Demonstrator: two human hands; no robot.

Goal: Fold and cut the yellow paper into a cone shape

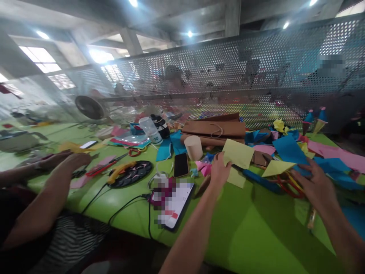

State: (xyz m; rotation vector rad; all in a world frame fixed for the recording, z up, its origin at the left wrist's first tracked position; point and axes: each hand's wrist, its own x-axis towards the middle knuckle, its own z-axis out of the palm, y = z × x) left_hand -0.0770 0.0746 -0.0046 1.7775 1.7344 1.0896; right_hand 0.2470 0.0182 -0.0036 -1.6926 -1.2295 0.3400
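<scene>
Two hands over green table. Left hand: partly curled, fingers at left edge of yellow sheet; firm grip cannot be told. Right hand: fingers spread, half open, beside folded yellow paper (contact unclear). Blue object: between hands. Lit phone: close to near table edge. Brown roll: toward far edge, before perforated screen.

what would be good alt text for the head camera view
The left hand touches a pale yellow sheet on a cluttered green table; the right hand is near a blue sheet. Another person's hands are at left.
</scene>
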